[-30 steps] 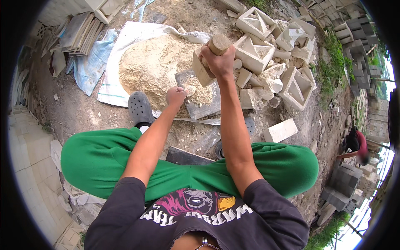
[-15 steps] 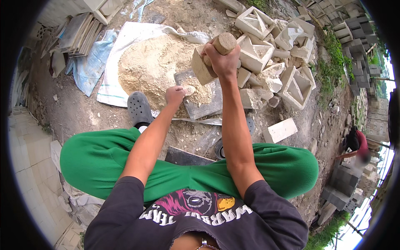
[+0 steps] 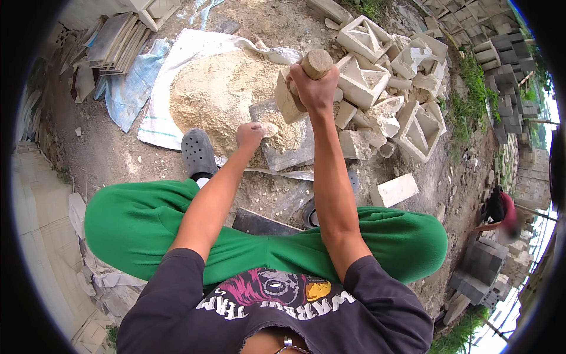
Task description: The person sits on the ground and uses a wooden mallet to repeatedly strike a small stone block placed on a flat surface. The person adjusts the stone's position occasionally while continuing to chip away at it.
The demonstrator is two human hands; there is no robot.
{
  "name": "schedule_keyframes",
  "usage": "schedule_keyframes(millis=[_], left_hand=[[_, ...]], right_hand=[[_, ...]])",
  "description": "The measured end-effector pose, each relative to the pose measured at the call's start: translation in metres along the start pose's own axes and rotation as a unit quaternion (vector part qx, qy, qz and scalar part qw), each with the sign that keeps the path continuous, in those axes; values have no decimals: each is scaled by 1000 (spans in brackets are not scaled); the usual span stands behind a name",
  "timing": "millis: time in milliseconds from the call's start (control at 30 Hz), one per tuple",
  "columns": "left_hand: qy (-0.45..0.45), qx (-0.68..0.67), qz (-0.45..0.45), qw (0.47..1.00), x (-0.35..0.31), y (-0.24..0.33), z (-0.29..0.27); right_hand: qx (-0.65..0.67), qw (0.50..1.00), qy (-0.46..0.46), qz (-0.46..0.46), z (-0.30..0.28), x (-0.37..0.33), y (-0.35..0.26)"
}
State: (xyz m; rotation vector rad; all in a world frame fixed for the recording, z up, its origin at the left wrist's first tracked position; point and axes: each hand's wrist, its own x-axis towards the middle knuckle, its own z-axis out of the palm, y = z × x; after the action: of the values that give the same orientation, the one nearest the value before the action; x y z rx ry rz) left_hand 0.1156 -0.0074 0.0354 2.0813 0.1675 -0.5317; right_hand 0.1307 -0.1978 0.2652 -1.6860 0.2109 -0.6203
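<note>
My right hand (image 3: 315, 88) is closed around the handle of a wooden mallet (image 3: 288, 105), whose round handle end points up and whose blocky head hangs beside my fingers. The mallet is raised above a dark flat slab (image 3: 288, 157). At the slab's left edge my left hand (image 3: 250, 135) pinches a small pale stone chunk (image 3: 269, 129). Crushed pale grit lies on the slab around that chunk. Just beyond my left hand, a heap of sandy crushed stone (image 3: 203, 88) spreads over a white woven sack (image 3: 159, 127).
Broken pale blocks (image 3: 361, 79) pile up at the right, with a loose rectangular block (image 3: 394, 190) nearer me. Stacked boards (image 3: 119, 44) and a blue sheet (image 3: 125, 97) lie far left. Another person (image 3: 501, 215) bends near grey blocks at the far right.
The view has shifted slightly. My right hand still holds the mallet raised, and my left hand keeps the chunk at the slab, with hardly any movement.
</note>
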Motion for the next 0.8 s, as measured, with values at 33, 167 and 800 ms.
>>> schedule_keyframes(millis=[33, 167, 800], left_hand=[[3, -9, 2, 1000, 2, -4, -1], [-21, -47, 15, 999, -9, 19, 2], [-28, 69, 215, 974, -31, 34, -12]], right_hand=[[-4, 1000, -2, -9, 3, -2, -5], [-72, 997, 6, 2, 18, -33, 41], [93, 986, 130, 52, -27, -28, 50]])
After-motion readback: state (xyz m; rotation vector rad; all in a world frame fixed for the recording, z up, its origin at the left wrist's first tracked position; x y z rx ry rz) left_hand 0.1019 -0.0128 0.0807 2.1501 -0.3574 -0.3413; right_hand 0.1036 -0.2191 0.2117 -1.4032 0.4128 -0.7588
